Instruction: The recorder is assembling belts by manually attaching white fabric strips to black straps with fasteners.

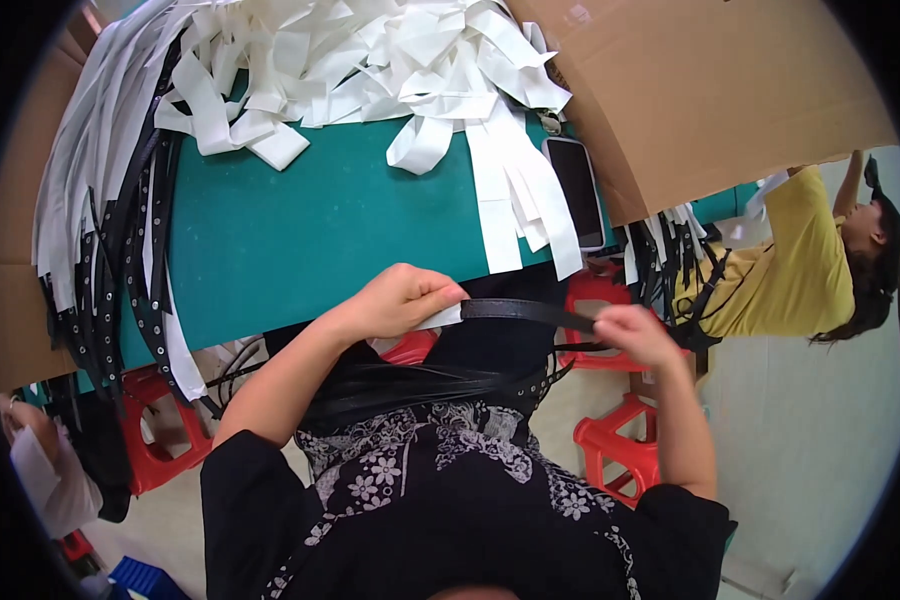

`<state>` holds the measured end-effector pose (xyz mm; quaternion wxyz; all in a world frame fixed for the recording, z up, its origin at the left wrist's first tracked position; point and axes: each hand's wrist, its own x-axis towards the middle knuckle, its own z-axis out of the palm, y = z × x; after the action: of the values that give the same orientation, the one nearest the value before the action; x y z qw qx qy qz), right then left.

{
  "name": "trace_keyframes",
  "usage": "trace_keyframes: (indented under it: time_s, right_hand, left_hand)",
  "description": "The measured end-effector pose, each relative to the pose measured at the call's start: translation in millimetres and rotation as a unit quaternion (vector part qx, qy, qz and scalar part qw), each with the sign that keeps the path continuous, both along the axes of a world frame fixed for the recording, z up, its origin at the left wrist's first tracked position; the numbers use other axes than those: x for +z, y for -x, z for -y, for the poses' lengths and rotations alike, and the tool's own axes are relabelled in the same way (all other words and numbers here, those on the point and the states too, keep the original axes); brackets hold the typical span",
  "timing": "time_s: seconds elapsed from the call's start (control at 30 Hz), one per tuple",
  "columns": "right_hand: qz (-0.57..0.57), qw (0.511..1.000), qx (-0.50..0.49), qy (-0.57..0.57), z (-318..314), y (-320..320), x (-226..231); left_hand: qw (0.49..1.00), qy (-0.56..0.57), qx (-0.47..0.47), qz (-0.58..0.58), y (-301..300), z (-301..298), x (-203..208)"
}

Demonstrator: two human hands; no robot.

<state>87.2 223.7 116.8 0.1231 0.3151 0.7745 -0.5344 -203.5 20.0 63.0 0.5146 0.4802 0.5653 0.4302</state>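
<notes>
A black belt (515, 310) is stretched between my two hands, just off the near edge of the green table. My left hand (405, 300) is closed, pinching the belt's left end where a white strip (440, 318) shows under the thumb. The right hand (635, 335) is closed around the belt farther along, a little blurred. Across my lap lies a bundle of black belts (410, 388), some with metal eyelets toward the right.
A heap of white strips (370, 60) covers the back of the green table (300, 230). Belts with eyelets (135, 250) hang over its left side. A phone (575, 190) lies beside a cardboard box (710, 100). Red stools (620, 445) stand below; a person in yellow (790, 270) is at right.
</notes>
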Motion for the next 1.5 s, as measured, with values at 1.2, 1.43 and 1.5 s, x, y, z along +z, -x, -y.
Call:
trace_keyframes:
  time_s: [1.2, 1.43, 1.5]
  right_hand:
    - [0.036, 0.902, 0.107, -0.417, 9, 112, 258]
    - [0.018, 0.799, 0.230, -0.556, 37, 159, 238]
    - [-0.009, 0.789, 0.279, -0.547, 42, 175, 226]
  left_hand:
    - [0.983, -0.060, 0.046, 0.170, 2, -9, 22]
    - [0.972, -0.087, 0.076, 0.206, -4, -12, 34]
    - [0.981, -0.094, 0.145, 0.091, -11, -17, 48]
